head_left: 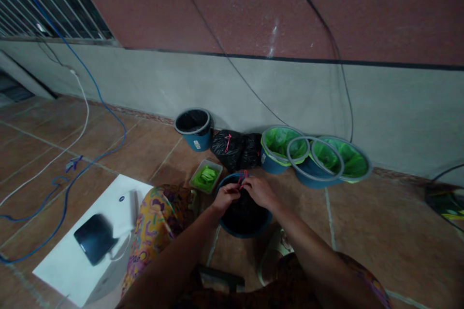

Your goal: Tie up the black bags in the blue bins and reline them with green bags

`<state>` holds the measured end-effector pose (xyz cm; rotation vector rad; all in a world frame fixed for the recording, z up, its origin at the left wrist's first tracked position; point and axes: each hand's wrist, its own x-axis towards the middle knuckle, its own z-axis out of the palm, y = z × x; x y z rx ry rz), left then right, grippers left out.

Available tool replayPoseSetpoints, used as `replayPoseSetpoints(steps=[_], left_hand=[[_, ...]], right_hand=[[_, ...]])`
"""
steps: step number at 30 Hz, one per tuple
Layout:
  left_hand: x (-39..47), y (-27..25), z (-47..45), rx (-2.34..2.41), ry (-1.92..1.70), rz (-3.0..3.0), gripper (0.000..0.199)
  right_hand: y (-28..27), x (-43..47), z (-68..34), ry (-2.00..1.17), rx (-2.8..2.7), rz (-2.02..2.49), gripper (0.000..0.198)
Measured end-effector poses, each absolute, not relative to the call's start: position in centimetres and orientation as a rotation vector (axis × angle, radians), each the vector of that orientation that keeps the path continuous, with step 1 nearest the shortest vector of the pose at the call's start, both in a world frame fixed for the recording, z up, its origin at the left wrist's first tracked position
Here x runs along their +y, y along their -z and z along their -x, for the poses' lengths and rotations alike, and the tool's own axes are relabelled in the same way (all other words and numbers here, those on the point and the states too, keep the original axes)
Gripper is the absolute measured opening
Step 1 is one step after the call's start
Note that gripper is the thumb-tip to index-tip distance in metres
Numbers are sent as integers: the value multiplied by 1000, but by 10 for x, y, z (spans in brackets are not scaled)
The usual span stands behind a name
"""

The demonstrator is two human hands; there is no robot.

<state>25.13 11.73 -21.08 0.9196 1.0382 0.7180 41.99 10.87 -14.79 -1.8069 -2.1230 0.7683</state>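
Both hands meet over a round blue bucket (225, 225) that holds a black plastic bag (246, 215). My left hand (227, 197) has its fingers pinched on a thin pink tie string (242, 178) at the bag's top. On the other side, my right hand (258, 191) pinches the same pink string, its fingertips close to the left ones. Just beyond the bucket stands a small clear tub (195, 184) with folded bright green plastic bags (207, 177) in it. Black filled bags (227, 150), one showing a pink tie, rest against the wall.
Along the wall stand a blue bin with a black liner (195, 141) and blue bins with green liners (274, 163); loose grey rims (290, 152) lie over these. At left, a white board (61, 260) carries a dark tablet-like device (94, 239). A blue cable (96, 84) crosses the tiles.
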Motion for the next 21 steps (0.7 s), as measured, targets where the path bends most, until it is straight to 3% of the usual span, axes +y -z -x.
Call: replayPoseSetpoints(steps=[5,9,12,16,21], left_hand=[[120,223,-253,923,-693,-1351,21],[118,220,-246,999,-617,-1598,25],[117,217,-240,999,-569,-1677,29],[117,216,-238,971,-568,-1685,29],[118,221,-240,987,-621,-1657,25]], right_hand=[[151,107,-413,-840,-2020,1607,26],[155,108,-413,-879,-1730,1728,76],[161,108,-415,-958,-1669,1762,91],[172,104,-413,-1118,-1812,1708,92],[179,102,-410,-1160,-1965,1708,71]])
